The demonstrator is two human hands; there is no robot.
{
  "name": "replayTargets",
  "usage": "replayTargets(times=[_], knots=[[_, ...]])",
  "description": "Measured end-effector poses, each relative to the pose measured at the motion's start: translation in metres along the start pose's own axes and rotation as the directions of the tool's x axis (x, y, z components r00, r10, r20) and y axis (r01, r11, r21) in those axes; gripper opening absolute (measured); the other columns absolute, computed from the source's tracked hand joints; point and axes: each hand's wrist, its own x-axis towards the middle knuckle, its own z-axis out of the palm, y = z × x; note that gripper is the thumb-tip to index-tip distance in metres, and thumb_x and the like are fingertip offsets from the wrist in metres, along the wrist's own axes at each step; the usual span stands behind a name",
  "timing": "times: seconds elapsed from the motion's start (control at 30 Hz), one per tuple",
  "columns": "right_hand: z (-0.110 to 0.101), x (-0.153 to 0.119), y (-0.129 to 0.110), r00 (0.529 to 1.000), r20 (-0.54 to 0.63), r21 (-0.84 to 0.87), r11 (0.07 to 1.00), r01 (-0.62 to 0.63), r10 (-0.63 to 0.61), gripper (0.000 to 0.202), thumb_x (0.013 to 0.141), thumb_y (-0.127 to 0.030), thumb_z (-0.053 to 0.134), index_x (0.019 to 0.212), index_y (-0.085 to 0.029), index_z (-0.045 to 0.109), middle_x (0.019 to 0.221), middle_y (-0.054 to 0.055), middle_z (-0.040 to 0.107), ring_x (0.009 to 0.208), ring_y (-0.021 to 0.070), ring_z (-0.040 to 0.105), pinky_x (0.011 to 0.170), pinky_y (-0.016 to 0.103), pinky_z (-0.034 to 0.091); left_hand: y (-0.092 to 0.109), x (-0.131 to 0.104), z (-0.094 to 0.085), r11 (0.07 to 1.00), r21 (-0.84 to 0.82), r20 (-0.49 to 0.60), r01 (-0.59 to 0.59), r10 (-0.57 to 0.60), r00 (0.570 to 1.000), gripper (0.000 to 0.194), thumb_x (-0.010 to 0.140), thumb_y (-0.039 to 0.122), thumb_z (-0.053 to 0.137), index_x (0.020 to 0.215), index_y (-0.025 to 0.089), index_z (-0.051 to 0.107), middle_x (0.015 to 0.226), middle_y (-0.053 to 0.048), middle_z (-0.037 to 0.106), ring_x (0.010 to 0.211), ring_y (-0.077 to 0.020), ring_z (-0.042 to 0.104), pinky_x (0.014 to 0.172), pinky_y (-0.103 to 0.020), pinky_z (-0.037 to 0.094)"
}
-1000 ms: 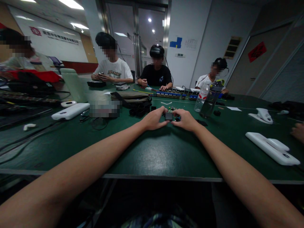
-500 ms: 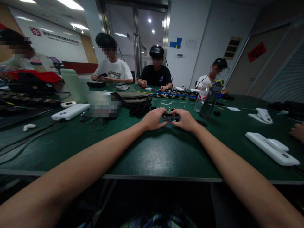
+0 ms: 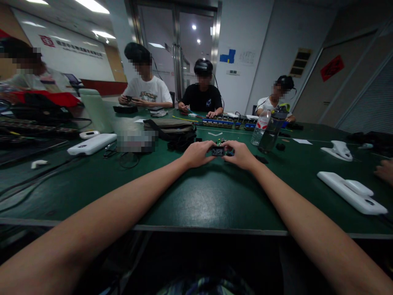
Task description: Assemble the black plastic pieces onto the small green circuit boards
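Note:
A small black rectangular part [image 3: 217, 151] is held between both hands above the green table [image 3: 196, 196]. My left hand [image 3: 199, 153] grips its left end between thumb and fingers. My right hand [image 3: 239, 154] has its thumb and fingers closed at the right end. Small green pieces [image 3: 219, 142] show just behind the black part, between the fingertips; their shape is too small to make out. Dark bits lie partly hidden beside the right thumb.
Two bottles [image 3: 260, 128] stand beyond my right hand. A grey-brown bag [image 3: 167, 127] and black straps lie beyond the left. White devices [image 3: 92, 144] rest at both sides. Several people sit around the table; a person's hand [image 3: 384, 170] is at the right edge.
The black part has tilted so its face shows more squarely. My hands have barely moved. Across the table, the person in black has slightly shifted a raised hand.

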Motion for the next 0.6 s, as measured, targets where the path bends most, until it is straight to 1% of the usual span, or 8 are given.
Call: replayTargets(times=[0.13, 0.3, 0.6], knots=[[-0.0001, -0.0003, 0.0007, 1.0, 0.009, 0.013, 1.0, -0.02, 0.02, 0.036, 0.066, -0.014, 0.073, 0.101, -0.019, 0.067, 0.082, 0.001, 0.064, 0.074, 0.0159, 0.057, 0.073, 0.027, 0.043, 0.0018, -0.0001, -0.0008, 0.997, 0.054, 0.038, 0.06, -0.062, 0.997, 0.034, 0.086, 0.039, 0.059, 0.113, 0.018, 0.055, 0.088, -0.005, 0.07, 0.078, -0.0228, 0.069, 0.066, -0.029, 0.046], [-0.0002, -0.0006, 0.0006, 0.999, 0.021, 0.014, 0.999, -0.034, 0.034, 0.035, 0.067, -0.016, 0.073, 0.101, -0.018, 0.066, 0.081, 0.0, 0.064, 0.073, 0.0152, 0.056, 0.072, 0.026, 0.042, 0.0031, 0.0009, -0.0025, 0.991, 0.109, 0.06, 0.081, -0.088, 0.994, 0.036, 0.087, 0.042, 0.058, 0.114, 0.019, 0.055, 0.08, -0.004, 0.071, 0.075, -0.0235, 0.069, 0.066, -0.029, 0.045], [-0.0021, -0.0008, -0.0005, 0.998, 0.037, 0.009, 0.999, -0.053, 0.053, 0.033, 0.067, -0.017, 0.073, 0.1, -0.017, 0.066, 0.082, 0.001, 0.065, 0.073, 0.0149, 0.057, 0.072, 0.026, 0.042, 0.0067, 0.0011, -0.0044, 0.986, 0.116, 0.086, 0.121, -0.131, 0.988, 0.04, 0.088, 0.047, 0.055, 0.116, 0.019, 0.054, 0.082, -0.005, 0.072, 0.073, -0.0243, 0.07, 0.063, -0.028, 0.045]])
